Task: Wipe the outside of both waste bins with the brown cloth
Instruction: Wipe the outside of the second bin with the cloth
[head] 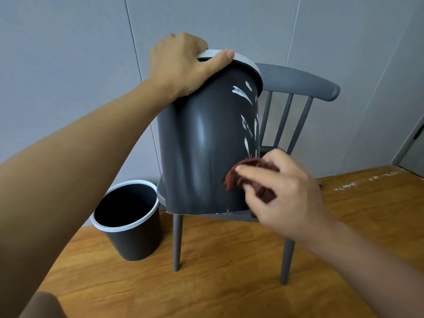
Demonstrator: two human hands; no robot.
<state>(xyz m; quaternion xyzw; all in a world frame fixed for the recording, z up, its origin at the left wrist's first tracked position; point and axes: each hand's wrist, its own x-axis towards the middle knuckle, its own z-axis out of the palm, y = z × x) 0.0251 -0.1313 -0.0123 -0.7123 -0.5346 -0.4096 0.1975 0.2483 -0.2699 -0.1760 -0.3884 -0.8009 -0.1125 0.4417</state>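
Observation:
A dark grey waste bin [202,143] with a white rim stands tilted on the seat of a grey chair [298,88]. My left hand [181,63] grips its rim at the top, thumb over the white edge. My right hand [282,193] holds the crumpled brown cloth [236,175] against the bin's lower right side. White smears run down that side above the cloth. A second dark grey bin [128,221] with a white rim stands upright on the floor to the left of the chair.
The floor [229,283] is orange-brown wood with pale marks at the right. A grey panelled wall [68,65] stands behind the chair. A door frame [410,143] shows at the far right. The chair's legs [176,244] stand just right of the floor bin.

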